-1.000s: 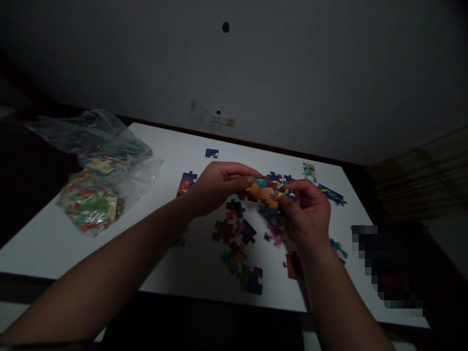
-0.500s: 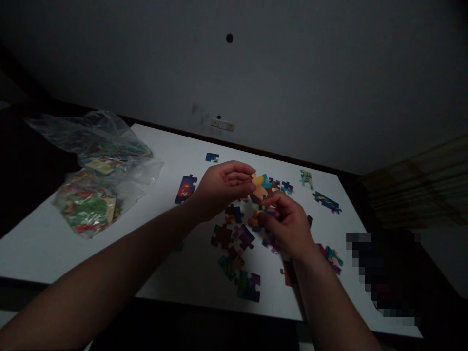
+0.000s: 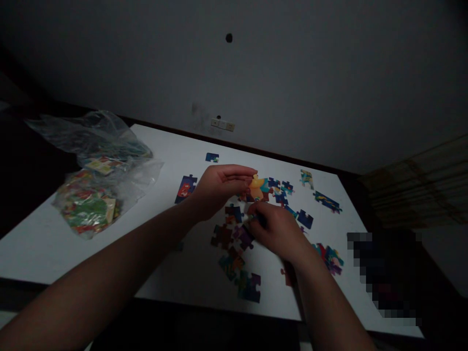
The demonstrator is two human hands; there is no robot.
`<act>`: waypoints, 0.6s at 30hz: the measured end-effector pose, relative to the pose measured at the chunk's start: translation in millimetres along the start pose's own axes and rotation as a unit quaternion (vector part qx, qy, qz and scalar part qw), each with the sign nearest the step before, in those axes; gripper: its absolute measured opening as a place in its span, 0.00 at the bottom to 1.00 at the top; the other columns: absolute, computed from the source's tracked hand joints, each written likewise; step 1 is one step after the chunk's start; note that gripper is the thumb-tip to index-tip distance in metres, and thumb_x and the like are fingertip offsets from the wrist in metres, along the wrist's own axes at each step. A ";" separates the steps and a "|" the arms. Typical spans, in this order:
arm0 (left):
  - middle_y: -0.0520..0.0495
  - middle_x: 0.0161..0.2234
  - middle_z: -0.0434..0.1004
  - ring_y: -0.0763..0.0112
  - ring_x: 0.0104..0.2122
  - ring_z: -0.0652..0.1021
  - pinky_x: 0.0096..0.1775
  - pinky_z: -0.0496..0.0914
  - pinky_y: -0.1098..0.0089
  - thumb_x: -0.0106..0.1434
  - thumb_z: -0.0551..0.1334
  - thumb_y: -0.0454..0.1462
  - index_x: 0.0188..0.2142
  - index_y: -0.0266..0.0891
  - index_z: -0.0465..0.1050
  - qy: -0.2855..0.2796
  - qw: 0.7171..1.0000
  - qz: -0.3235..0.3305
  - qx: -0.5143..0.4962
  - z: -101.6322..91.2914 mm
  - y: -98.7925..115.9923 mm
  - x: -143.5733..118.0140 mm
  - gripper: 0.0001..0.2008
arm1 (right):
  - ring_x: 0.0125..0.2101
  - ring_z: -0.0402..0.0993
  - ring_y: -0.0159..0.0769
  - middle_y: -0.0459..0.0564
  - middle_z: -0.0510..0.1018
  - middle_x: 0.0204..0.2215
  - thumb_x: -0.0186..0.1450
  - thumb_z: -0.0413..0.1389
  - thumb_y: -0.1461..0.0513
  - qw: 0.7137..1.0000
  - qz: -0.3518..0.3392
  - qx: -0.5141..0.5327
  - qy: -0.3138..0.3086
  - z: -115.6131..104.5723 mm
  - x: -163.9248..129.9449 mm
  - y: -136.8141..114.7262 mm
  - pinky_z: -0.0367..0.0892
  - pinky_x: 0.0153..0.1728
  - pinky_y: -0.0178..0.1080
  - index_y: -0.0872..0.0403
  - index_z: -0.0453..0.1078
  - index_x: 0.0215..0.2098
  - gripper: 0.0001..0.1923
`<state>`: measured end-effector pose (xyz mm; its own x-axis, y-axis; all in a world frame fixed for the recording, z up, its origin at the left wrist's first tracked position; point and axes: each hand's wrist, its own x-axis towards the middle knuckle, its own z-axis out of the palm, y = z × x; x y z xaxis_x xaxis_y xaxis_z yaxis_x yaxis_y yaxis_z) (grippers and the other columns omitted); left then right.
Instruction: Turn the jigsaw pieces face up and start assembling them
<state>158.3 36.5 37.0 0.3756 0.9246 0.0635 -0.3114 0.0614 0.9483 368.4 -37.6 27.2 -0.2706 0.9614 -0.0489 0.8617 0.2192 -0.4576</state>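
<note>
So there's a jigsaw spread over a white surface [image 3: 40,248] in a pretty dim room. The left hand [image 3: 223,190] is held over the left edge of the orange and yellow puzzle section [image 3: 260,190], fingers straight and lined up together, thumb tucked under. Can't tell if that grip is pinching it or just resting there. The right hand [image 3: 280,229] is curled right in front of that section, thumb and forefinger close together, and it's too dark for me to say whether that grip has a piece in it.

Nearer the person there's a brown piece [image 3: 222,236] just beside a purple piece [image 3: 244,237]. Past the right hand lies a plain blue piece [image 3: 305,219], then a long blue strip [image 3: 327,202] with a yellow wavy line. A piece with a red figure [image 3: 186,188] lies beyond the left forearm, and a small blue piece [image 3: 212,157] sits well apart near the far edge. Over on the left, a clear plastic bag [image 3: 91,209] full of colourful bits
</note>
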 end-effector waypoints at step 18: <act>0.48 0.34 0.87 0.72 0.31 0.82 0.40 0.79 0.67 0.55 0.77 0.37 0.40 0.38 0.87 0.002 1.000 0.012 0.002 1.4 1.5 1.4 0.12 | 0.38 0.78 0.44 0.53 0.85 0.40 0.69 0.57 0.62 0.998 0.014 -0.067 0.007 0.3 -0.4 -0.8 0.57 0.37 0.43 0.50 0.77 0.42 0.06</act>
<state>159.6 37.3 38.9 0.3647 0.9272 0.0856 -0.3177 0.0375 0.9474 367.6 -38.2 27.3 -0.2408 0.9694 -0.0481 0.9190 0.2118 -0.3326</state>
